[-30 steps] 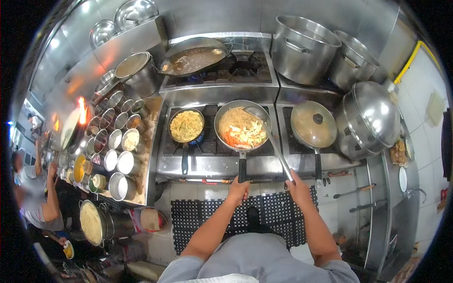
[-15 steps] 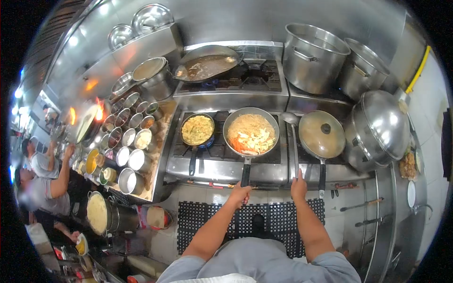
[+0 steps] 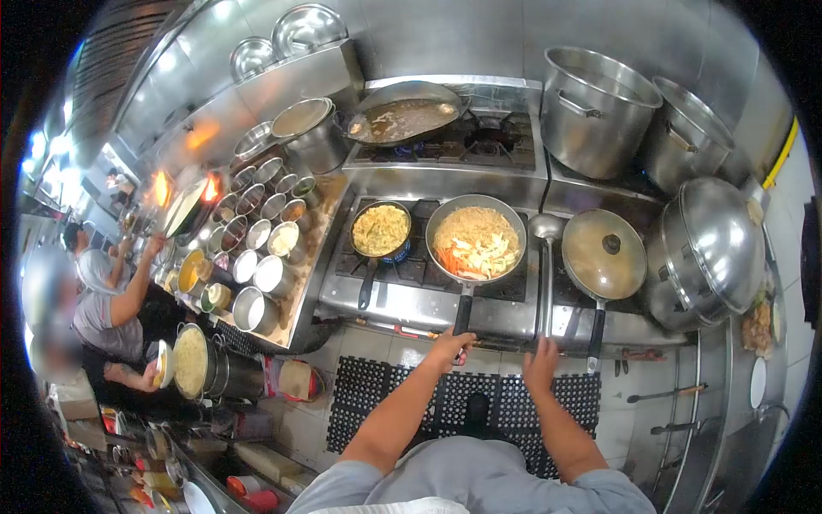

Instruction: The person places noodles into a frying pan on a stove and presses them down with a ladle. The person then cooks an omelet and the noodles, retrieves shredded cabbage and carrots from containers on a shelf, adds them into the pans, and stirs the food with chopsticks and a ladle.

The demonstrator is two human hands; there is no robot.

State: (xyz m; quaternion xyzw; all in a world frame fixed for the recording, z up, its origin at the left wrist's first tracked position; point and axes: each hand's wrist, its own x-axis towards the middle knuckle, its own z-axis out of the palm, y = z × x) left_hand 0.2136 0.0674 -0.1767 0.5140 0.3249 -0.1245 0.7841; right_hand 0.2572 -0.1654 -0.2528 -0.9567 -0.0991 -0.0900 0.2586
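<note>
My left hand [image 3: 451, 349] is closed around the black handle of a frying pan [image 3: 469, 286]. Pale thin noodles [image 3: 475, 224] fill the far side of this pan, with orange strips and pale cut pieces [image 3: 482, 259] nearer me. My right hand [image 3: 539, 367] is at the near end of the ladle's long metal handle, fingers curled against it. The ladle [image 3: 545, 228] lies between the pan and a lidded pan [image 3: 604, 255], its bowl at the far end. Left of the noodles, a smaller pan [image 3: 381, 231] of yellow food sits over a blue flame.
Behind stand a wok of brown liquid [image 3: 402, 120] and large stockpots [image 3: 599, 111]. A domed steel pot [image 3: 715, 248] is at right. Several ingredient tins [image 3: 257, 310] crowd the left counter, where flames rise by a co-worker [image 3: 111, 308]. A rubber mat [image 3: 360, 403] covers the floor.
The view has shifted, so the stove appears further right. My right hand and the ladle have come slightly toward me, and the ladle's bowl has turned. My left hand remains on the pan handle.
</note>
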